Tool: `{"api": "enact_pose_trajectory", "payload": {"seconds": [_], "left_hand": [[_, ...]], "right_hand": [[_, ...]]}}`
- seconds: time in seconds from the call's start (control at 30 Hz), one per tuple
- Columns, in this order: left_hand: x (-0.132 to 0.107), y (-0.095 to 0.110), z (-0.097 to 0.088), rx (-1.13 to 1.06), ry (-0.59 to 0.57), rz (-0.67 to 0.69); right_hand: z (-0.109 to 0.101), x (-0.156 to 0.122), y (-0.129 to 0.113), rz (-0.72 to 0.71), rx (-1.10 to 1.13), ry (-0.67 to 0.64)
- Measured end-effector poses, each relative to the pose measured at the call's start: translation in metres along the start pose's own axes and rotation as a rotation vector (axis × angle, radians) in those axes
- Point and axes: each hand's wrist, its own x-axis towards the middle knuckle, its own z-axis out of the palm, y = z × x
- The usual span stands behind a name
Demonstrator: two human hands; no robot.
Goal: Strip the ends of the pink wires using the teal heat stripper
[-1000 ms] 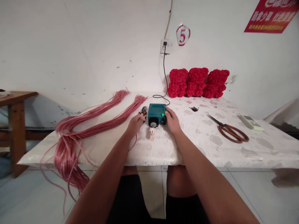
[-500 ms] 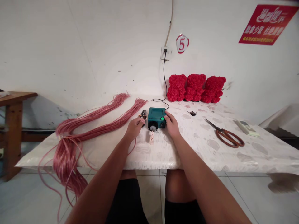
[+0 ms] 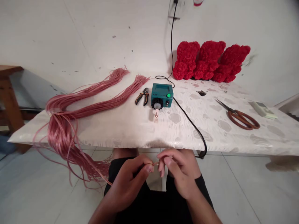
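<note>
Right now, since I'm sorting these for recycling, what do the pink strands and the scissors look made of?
The pink strands look like glossy plastic, perhaps coated wire: they shine and bend loosely. The scissors seem to have grey steel blades; their brown handles have a smooth sheen, possibly painted metal, though the look leaves that open.

Desk (image 3: 130,130), white mottled cover. On it: three red rose bears (image 3: 207,60), upright against wall; scissors (image 3: 241,116), brown handles; remote (image 3: 263,109); small black clip (image 3: 202,92); pliers (image 3: 142,96), orange and black; teal box (image 3: 162,95), green light lit; black cord (image 3: 190,124), trailing over desk edge. Also: wall outlet (image 3: 174,9); wooden bench (image 3: 7,90); tiled floor (image 3: 257,193).
</note>
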Motion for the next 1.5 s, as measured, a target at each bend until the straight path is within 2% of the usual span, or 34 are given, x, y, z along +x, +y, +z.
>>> {"api": "enact_pose_trajectory", "payload": {"seconds": [0.1,0.2,0.37,0.57,0.67,0.8,1.0,1.17,1.5], "left_hand": [[-0.006,-0.008,0.01,-0.033,0.018,-0.033],[-0.006,-0.015,0.013,-0.032,0.043,-0.06],[-0.007,-0.02,0.018,-0.033,0.046,-0.071],[-0.011,-0.019,0.022,0.004,0.083,-0.066],[-0.012,-0.019,0.024,0.029,0.092,-0.062],[-0.013,-0.018,0.026,0.098,0.098,-0.049],[-0.015,-0.02,0.029,0.148,0.137,-0.033],[-0.017,-0.021,0.028,0.19,0.112,-0.02],[-0.017,-0.014,0.024,0.204,0.039,0.015]], "right_hand": [[0.002,-0.013,0.015,0.044,0.037,-0.069],[-0.001,-0.016,0.018,0.072,0.048,-0.111],[-0.001,-0.018,0.019,0.119,0.001,-0.071],[0.004,-0.015,0.025,0.101,-0.108,-0.012],[0.004,-0.015,0.024,0.103,-0.078,0.021],[0.003,-0.015,0.02,0.11,-0.034,0.014],[0.0,-0.015,0.018,0.095,-0.115,-0.011],[-0.002,-0.016,0.015,0.072,-0.214,-0.038],[-0.004,-0.016,0.01,0.068,-0.196,-0.073]]}}
